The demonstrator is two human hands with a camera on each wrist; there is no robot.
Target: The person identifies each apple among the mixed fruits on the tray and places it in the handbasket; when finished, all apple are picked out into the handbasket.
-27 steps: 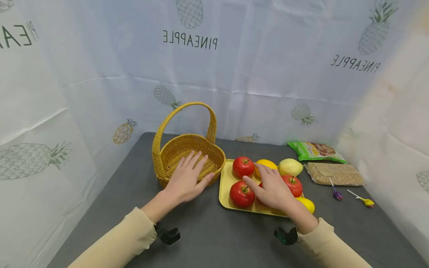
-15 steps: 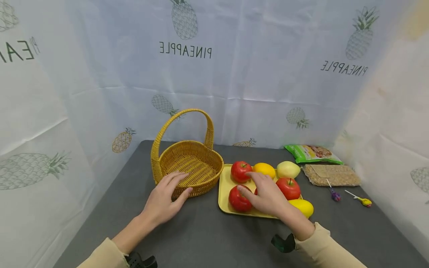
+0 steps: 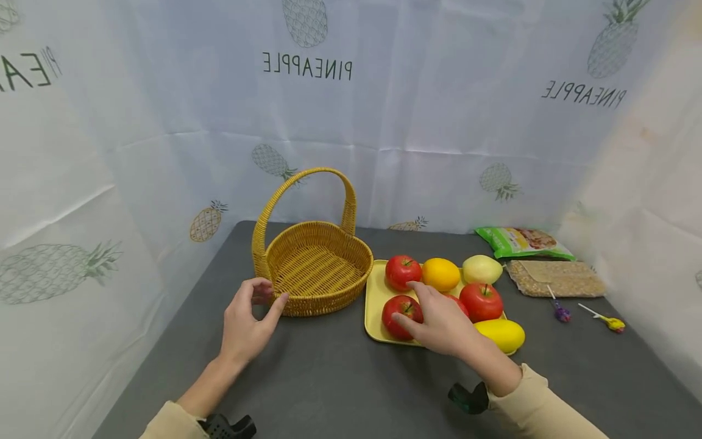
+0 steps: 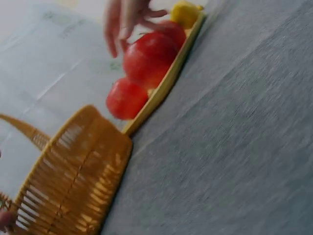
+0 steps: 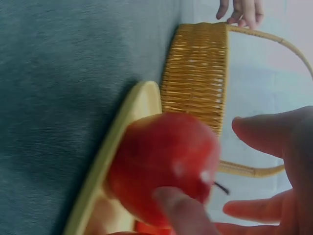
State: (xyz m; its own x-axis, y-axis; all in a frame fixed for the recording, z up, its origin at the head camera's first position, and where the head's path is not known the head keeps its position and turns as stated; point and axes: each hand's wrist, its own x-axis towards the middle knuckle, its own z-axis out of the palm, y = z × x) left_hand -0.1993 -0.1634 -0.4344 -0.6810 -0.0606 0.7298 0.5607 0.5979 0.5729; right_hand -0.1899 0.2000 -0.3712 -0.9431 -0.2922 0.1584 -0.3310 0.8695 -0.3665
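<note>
Head view: right hand [image 3: 443,324] with fingers loose over apple [image 3: 401,315]; left hand [image 3: 245,323] relaxed, thumb touching basket [image 3: 315,268].

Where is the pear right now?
In the head view the pear lies at the tray's far right corner, beside the orange and behind a red apple, beyond the right hand.

- Both arms wear pale beige long sleeves, the left sleeve [image 3: 164,425] pushed further up the forearm.
- A dark wrist mount [image 3: 466,397] sits under each cuff.
- Both hands are bare.
</note>
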